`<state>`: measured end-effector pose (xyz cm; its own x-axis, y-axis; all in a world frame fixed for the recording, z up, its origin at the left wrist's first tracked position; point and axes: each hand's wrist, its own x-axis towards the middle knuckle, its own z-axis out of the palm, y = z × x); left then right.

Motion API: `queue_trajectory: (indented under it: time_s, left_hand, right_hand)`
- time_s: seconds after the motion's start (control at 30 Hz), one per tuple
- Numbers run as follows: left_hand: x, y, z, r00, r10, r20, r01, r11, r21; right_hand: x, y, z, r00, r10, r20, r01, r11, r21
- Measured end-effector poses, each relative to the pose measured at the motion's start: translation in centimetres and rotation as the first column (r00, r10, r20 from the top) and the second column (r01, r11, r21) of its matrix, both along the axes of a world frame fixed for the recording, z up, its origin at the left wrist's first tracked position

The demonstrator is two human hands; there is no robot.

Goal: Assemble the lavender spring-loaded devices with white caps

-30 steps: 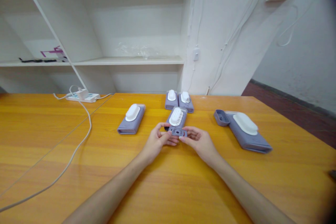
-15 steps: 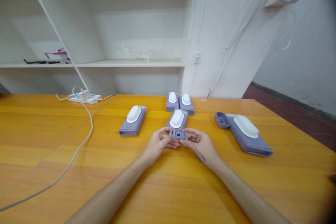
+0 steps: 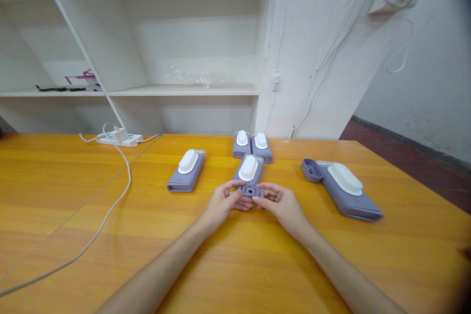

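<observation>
Between both hands is a small purple-grey plastic part (image 3: pixel 251 191) with a round opening in its middle. My left hand (image 3: pixel 225 202) pinches its left end, thumb in front and fingers curled behind and below. At the other end, my right hand (image 3: pixel 281 203) grips it between thumb and fingers. Just behind the part lies a purple-grey case (image 3: pixel 260 169) with a white oval piece (image 3: pixel 248 168) on top. The hands cover the near end of that case.
Similar cases with white oval tops lie at left (image 3: pixel 183 181), at the back (image 3: pixel 242 151) and at right (image 3: pixel 355 206). An open purple-grey cup (image 3: pixel 312 170) touches the right case. A power strip (image 3: pixel 127 141) and white cable (image 3: pixel 106 221) lie on the wooden table (image 3: pixel 235 274).
A thin coiled spring that ran from my right fingertips along that hand no longer shows. The plastic part has tipped flatter. Both hands keep nearly the same place.
</observation>
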<state>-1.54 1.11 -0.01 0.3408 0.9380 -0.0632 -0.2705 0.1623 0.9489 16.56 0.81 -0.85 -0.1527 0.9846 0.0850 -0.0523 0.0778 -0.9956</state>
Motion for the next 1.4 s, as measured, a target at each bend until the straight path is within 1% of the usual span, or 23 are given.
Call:
queue_trajectory:
  time_s: [0.17, 0.33, 0.5, 0.7, 0.87, 0.93, 1.03, 1.1, 1.17, 1.23, 1.27, 1.33, 1.37, 1.4]
  left_hand:
    - [0.0, 0.0, -0.2, 1.000, -0.011, 0.009, 0.011, 1.000, -0.001]
    - [0.1, -0.1, 0.2, 1.000, -0.012, -0.006, 0.012, 1.000, -0.003]
    - [0.1, -0.1, 0.3, 1.000, -0.017, -0.003, 0.017, 1.000, -0.006]
    - [0.0, 0.1, 0.0, 1.000, -0.021, -0.004, 0.021, 1.000, 0.001]
    - [0.1, 0.0, 0.2, 1.000, -0.017, -0.024, 0.017, 1.000, 0.006]
    - [0.1, 0.0, 0.2, 0.999, -0.018, -0.027, 0.018, 1.000, 0.010]
    - [0.0, 0.0, 0.1, 1.000, -0.012, -0.004, 0.012, 1.000, 0.011]
    - [-0.1, 0.0, 0.1, 0.999, 0.004, 0.032, -0.004, 1.000, 0.013]
    - [-0.2, 0.0, 0.1, 0.998, 0.026, 0.066, -0.026, 1.000, 0.006]
    - [-0.2, 0.0, 0.3, 0.996, 0.041, 0.081, -0.041, 0.999, -0.008]
    - [-0.3, 0.0, 0.3, 0.996, 0.045, 0.083, -0.044, 0.999, -0.016]
    - [-0.2, 0.0, 0.4, 0.995, 0.050, 0.084, -0.048, 0.999, -0.023]
    - [-0.2, 0.0, 0.4, 0.995, 0.051, 0.083, -0.049, 0.999, -0.022]
    - [-0.2, 0.0, 0.4, 0.996, 0.050, 0.079, -0.049, 0.999, -0.018]
  right_hand:
    - [0.0, 0.1, -0.1, 1.000, -0.004, -0.012, 0.004, 1.000, 0.004]
    - [0.0, 0.0, 0.0, 0.998, -0.002, -0.057, 0.001, 1.000, -0.012]
    - [0.0, -0.1, 0.3, 0.999, 0.010, -0.051, -0.010, 1.000, -0.010]
    - [0.0, 0.0, 0.1, 0.999, 0.006, -0.039, -0.006, 1.000, -0.004]
    - [0.0, 0.0, 0.2, 0.998, 0.019, -0.056, -0.019, 1.000, 0.002]
    - [-0.1, 0.0, 0.2, 0.999, 0.013, -0.039, -0.012, 1.000, 0.009]
    - [-0.2, -0.2, 0.1, 1.000, -0.006, 0.027, 0.004, 0.998, 0.056]
    - [-0.3, -0.4, 0.2, 0.995, -0.033, 0.094, 0.019, 0.989, 0.150]
    - [-0.1, -0.5, 0.3, 0.975, -0.126, 0.181, 0.068, 0.952, 0.299]
    - [0.5, -0.3, 0.3, 0.921, -0.302, 0.247, 0.165, 0.876, 0.453]
    - [0.9, -0.1, 0.3, 0.876, -0.404, 0.263, 0.228, 0.828, 0.512]
    - [2.1, 0.5, 0.1, 0.750, -0.600, 0.279, 0.380, 0.736, 0.560]
    - [2.8, 0.9, -0.1, 0.672, -0.674, 0.307, 0.442, 0.698, 0.564]
    - [3.5, 1.4, -0.3, 0.605, -0.719, 0.342, 0.483, 0.673, 0.561]
